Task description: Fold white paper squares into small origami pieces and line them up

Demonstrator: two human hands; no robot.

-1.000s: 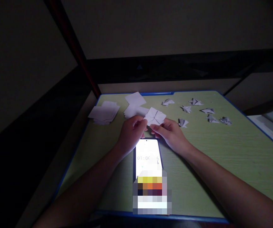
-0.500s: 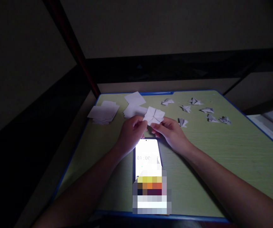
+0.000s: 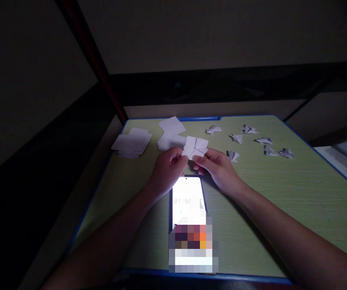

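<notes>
A small folded white paper [image 3: 195,147] with crease lines meeting near its middle is held up between both hands, above the far end of a lit phone [image 3: 188,201]. My left hand [image 3: 169,169] pinches its lower left corner, thumb on top. On the lower right side, my right hand [image 3: 218,169] grips it with the thumb across the near edge and the fingers curled underneath. Parts of the fingers of both hands are hidden behind the paper and the thumbs. The phone lies upright to me on the table, showing digits; its lower part is pixelated.
Loose white sheets [image 3: 171,125] and a stack of paper [image 3: 132,144] lie at the back left of the green table [image 3: 297,209]. Several small folded paper pieces [image 3: 263,140] are spread at the back right. A blue rim [image 3: 239,277] edges the table; a wall stands behind.
The folded paper in my hands has shifted and looks slightly narrower, its left and right edges drawn in. Both hands stay almost in place.
</notes>
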